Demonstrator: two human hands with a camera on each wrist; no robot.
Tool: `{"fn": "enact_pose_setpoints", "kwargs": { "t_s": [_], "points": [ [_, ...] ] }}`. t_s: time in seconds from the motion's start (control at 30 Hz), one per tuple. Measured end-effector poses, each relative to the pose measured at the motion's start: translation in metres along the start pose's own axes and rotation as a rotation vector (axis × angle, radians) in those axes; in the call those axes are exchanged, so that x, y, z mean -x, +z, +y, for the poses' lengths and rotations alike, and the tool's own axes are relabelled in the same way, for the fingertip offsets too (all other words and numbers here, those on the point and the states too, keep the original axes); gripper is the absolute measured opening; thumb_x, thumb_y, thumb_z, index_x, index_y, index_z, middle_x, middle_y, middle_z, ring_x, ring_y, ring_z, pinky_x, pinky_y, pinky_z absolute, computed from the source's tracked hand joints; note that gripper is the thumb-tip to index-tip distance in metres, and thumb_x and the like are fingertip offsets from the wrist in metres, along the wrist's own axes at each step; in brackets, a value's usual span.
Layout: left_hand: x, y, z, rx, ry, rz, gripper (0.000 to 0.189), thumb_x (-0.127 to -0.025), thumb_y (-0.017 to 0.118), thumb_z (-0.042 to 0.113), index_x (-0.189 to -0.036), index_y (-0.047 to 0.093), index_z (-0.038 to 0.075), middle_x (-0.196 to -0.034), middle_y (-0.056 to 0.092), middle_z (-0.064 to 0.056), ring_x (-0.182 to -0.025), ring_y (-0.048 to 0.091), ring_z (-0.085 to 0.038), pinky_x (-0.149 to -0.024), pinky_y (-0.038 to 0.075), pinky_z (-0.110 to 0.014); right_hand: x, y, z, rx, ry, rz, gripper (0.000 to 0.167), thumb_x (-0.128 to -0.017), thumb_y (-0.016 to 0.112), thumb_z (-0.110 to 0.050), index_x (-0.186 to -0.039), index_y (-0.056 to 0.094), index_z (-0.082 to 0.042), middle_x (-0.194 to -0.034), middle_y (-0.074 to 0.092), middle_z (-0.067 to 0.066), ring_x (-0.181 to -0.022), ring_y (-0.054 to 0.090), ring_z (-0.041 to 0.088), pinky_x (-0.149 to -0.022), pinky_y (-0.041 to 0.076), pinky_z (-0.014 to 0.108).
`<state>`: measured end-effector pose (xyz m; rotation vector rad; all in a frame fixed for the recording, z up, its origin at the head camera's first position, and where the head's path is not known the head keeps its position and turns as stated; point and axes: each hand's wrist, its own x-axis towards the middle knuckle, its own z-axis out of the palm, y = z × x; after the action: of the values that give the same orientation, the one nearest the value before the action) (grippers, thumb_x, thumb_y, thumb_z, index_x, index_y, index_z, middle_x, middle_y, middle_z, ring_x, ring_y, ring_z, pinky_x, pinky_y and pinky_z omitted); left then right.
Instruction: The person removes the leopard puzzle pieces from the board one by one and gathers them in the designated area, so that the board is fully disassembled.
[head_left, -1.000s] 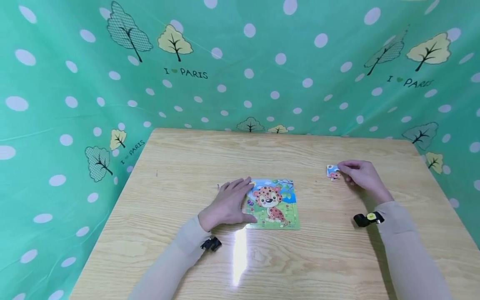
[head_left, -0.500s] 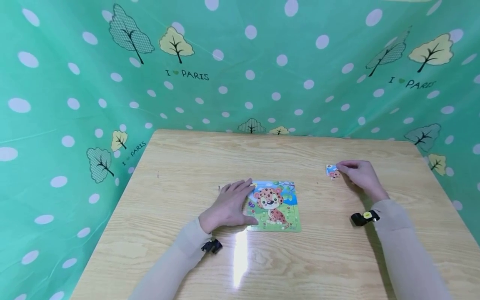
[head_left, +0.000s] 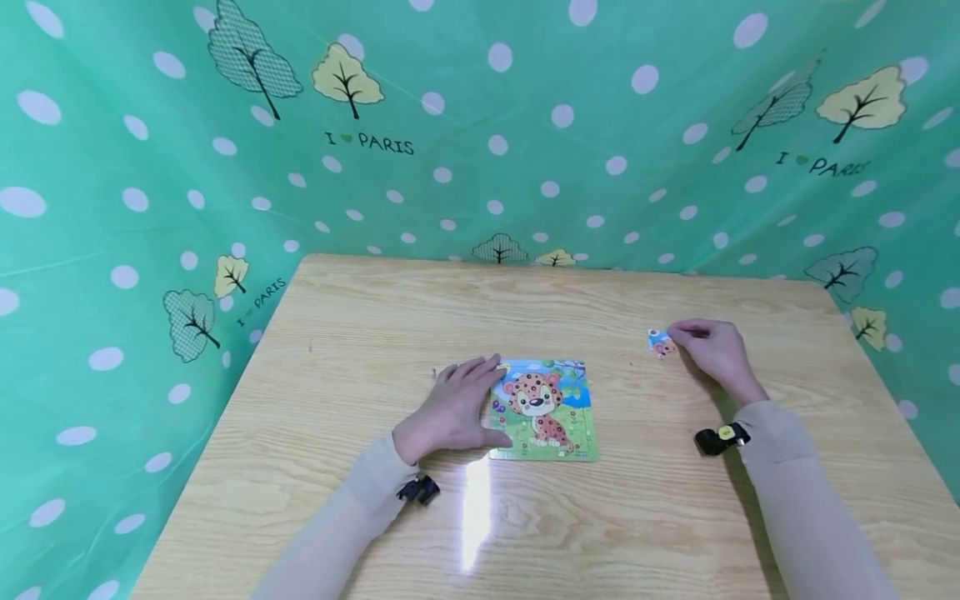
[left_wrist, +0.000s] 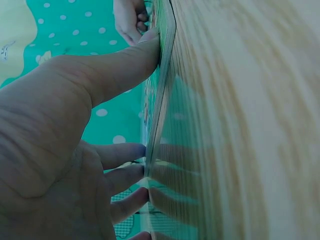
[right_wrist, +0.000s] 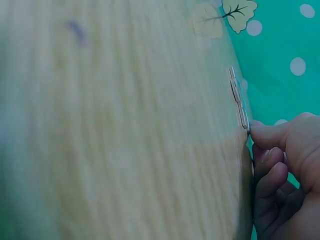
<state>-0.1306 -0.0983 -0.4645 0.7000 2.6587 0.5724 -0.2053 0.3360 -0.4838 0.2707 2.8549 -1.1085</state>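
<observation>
A square jigsaw puzzle (head_left: 547, 408) with a cartoon leopard cub lies flat on the wooden table. My left hand (head_left: 453, 408) rests spread along its left side, thumb at the lower left and fingertips near the upper left corner. The left wrist view shows the left thumb (left_wrist: 125, 67) lying over the puzzle's edge (left_wrist: 169, 55), the other fingers straight beside it. Farther right, my right hand (head_left: 716, 354) pinches the right edge of a small jigsaw piece (head_left: 657, 342), blue with a pinkish animal. Seen edge-on in the right wrist view, that piece (right_wrist: 237, 97) lies low along the table.
The wooden table (head_left: 375, 308) ends at a green dotted cloth (head_left: 480, 108) hanging behind and at both sides. A bright light reflection (head_left: 477, 508) falls in front of the puzzle. Black wrist cameras (head_left: 716, 442) sit on both sleeves.
My right hand has shifted slightly left with the small piece, which has turned a little. The left hand stays in place on the puzzle.
</observation>
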Motion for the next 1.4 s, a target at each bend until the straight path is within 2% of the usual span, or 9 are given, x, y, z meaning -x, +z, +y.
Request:
{"fn": "enact_pose_setpoints", "kwargs": {
  "t_s": [0.07,0.17,0.43,0.6,0.7,0.8,1.17,1.27,1.4],
  "points": [
    [0.001,0.000,0.000,-0.001,-0.002,-0.002,0.113,-0.078,0.089,0.060,-0.167,0.036,0.013,-0.179,0.023,-0.006,-0.165,0.022,-0.031,-0.133,0.018,-0.062,0.002,0.001,0.000,-0.004,-0.007,0.009,0.051,-0.110,0.058,-0.040,-0.135,0.069,0.002,-0.135,0.068,0.029,-0.125,0.062,0.044,-0.099,0.051,0.046],
    [0.001,0.000,0.000,-0.002,-0.002,-0.004,0.113,-0.078,0.089,0.060,-0.167,0.036,0.013,-0.179,0.022,-0.006,-0.165,0.022,-0.031,-0.133,0.018,-0.062,0.003,0.002,0.000,-0.012,-0.003,0.014,0.053,-0.110,0.056,-0.042,-0.136,0.068,0.003,-0.135,0.067,0.029,-0.126,0.061,0.044,-0.101,0.051,0.049],
    [0.001,-0.001,0.000,-0.001,-0.001,0.002,0.113,-0.078,0.089,0.060,-0.167,0.036,0.013,-0.179,0.023,-0.006,-0.165,0.023,-0.032,-0.133,0.018,-0.063,0.007,-0.001,-0.004,-0.059,0.029,-0.018,0.060,-0.111,0.052,-0.047,-0.144,0.062,0.002,-0.144,0.061,0.029,-0.132,0.056,0.044,-0.094,0.048,0.034],
    [0.002,-0.001,0.000,0.005,0.004,0.003,0.112,-0.079,0.088,0.060,-0.167,0.037,0.012,-0.179,0.023,-0.006,-0.165,0.023,-0.032,-0.133,0.018,-0.064,0.016,-0.001,-0.019,-0.120,0.002,-0.066,0.059,-0.110,0.053,-0.048,-0.143,0.063,0.000,-0.141,0.065,0.025,-0.116,0.063,0.025,-0.080,0.052,0.018],
    [0.002,-0.001,0.000,0.003,0.000,0.004,0.112,-0.079,0.088,0.060,-0.167,0.036,0.013,-0.179,0.023,-0.005,-0.165,0.022,-0.031,-0.133,0.018,-0.063,0.022,0.002,-0.030,-0.162,-0.034,-0.090,0.056,-0.110,0.055,-0.046,-0.141,0.065,0.000,-0.136,0.067,0.024,-0.102,0.063,0.011,-0.076,0.054,0.016],
    [0.002,0.000,0.000,0.000,-0.002,0.005,0.112,-0.079,0.088,0.060,-0.167,0.036,0.013,-0.179,0.023,-0.005,-0.165,0.022,-0.031,-0.133,0.018,-0.063,0.027,0.008,-0.039,-0.162,-0.069,-0.096,0.052,-0.110,0.057,-0.042,-0.139,0.066,0.001,-0.135,0.068,0.024,-0.097,0.063,0.006,-0.078,0.054,0.016],
    [0.002,-0.002,0.000,-0.004,0.002,0.001,0.113,-0.080,0.087,0.061,-0.167,0.035,0.013,-0.179,0.022,-0.005,-0.165,0.022,-0.031,-0.133,0.018,-0.063,0.041,0.040,-0.059,-0.150,-0.100,-0.147,0.044,-0.110,0.060,-0.036,-0.133,0.070,-0.001,-0.134,0.070,0.022,-0.115,0.062,0.023,-0.083,0.050,0.016],
    [0.001,-0.002,0.000,-0.004,0.001,-0.001,0.112,-0.080,0.088,0.060,-0.167,0.035,0.013,-0.179,0.023,-0.005,-0.165,0.022,-0.031,-0.133,0.018,-0.063,0.045,0.049,-0.064,-0.173,-0.099,-0.161,0.041,-0.110,0.060,-0.034,-0.132,0.070,-0.001,-0.134,0.070,0.022,-0.121,0.063,0.030,-0.091,0.051,0.023],
    [0.002,-0.002,0.000,0.001,0.004,-0.003,0.112,-0.080,0.088,0.060,-0.167,0.036,0.012,-0.179,0.023,-0.006,-0.165,0.022,-0.031,-0.133,0.018,-0.063,0.050,0.060,-0.071,-0.203,-0.108,-0.176,0.037,-0.110,0.061,-0.030,-0.131,0.070,0.000,-0.135,0.069,0.023,-0.129,0.062,0.037,-0.107,0.050,0.042]
  ]
}}
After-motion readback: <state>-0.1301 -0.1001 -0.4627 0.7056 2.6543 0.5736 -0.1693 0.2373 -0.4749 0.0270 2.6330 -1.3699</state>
